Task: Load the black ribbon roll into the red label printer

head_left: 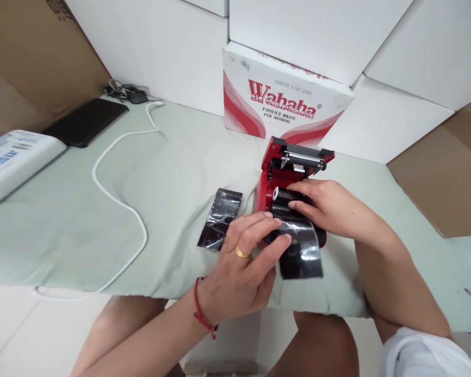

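Note:
A small red printer [264,180] stands on the cloth with its lid raised. Inside it lies a roll of black film [286,196] on a white core, and its loose end hangs over the front as a shiny strip. My right hand [325,204] has its fingers closed on the right part of the roll. Reaching in from the lower left, my left hand [249,256] rests its outstretched fingertips at the strip's left edge; its thumb is mostly hidden underneath. A separate crinkled piece of black film [221,219] lies left of the printer.
A Wahaha carton [282,99] stands behind the printer, against white boxes [168,52]. On the left are a white device [21,162], a black phone-like slab [88,121] and keys [125,91]. A white cable [120,196] crosses the cloth and hangs past its front edge.

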Motion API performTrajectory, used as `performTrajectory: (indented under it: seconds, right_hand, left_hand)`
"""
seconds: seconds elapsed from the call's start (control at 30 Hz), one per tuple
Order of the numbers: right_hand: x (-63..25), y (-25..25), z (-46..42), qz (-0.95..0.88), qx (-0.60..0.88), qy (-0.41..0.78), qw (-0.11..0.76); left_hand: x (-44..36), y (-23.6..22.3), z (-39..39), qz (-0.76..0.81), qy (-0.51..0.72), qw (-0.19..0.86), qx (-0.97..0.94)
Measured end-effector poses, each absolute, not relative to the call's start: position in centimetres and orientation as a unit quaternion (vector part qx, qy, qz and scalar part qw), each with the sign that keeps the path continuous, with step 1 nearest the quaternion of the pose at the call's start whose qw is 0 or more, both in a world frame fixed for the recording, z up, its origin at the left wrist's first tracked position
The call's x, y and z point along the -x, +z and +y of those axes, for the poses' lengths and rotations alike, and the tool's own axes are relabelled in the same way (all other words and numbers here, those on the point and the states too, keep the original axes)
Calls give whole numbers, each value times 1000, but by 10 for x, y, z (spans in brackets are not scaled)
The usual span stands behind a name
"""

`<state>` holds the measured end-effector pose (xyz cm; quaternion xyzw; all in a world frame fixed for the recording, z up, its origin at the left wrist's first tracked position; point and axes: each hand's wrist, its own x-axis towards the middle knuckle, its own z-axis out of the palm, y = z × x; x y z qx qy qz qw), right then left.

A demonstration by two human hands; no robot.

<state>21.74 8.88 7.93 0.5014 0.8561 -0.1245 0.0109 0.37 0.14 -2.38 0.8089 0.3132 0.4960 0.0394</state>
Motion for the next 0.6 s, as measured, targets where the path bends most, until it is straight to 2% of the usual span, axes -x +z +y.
performTrajectory:
  seconds: [0.17,0.27,0.33,0.43,0.5,0.53,0.6]
  right_hand:
    - [-213,74,93,843,-525,-111,37]
    - [-214,77,90,840,-530,-115,11]
    - [-215,85,82,841,-521,-134,-58]
    - [-221,100,68,809,-513,-137,-254]
    - [-226,104,65,769,-513,-84,-372]
    - [-228,104,67,756,-515,-37,-401]
    - [-233,98,78,761,-520,45,-385]
  left_hand:
    - [-7,-25,2,326,503,24,-800]
    - [-6,-24,2,322,510,13,-797]
    - [-6,-24,2,325,516,7,-793]
    - [-6,-23,0,320,528,1,-787]
    - [-5,-22,-1,309,529,2,-791]
    - [-5,-22,-1,306,527,5,-793]
    - [-3,-20,-1,303,521,13,-798]
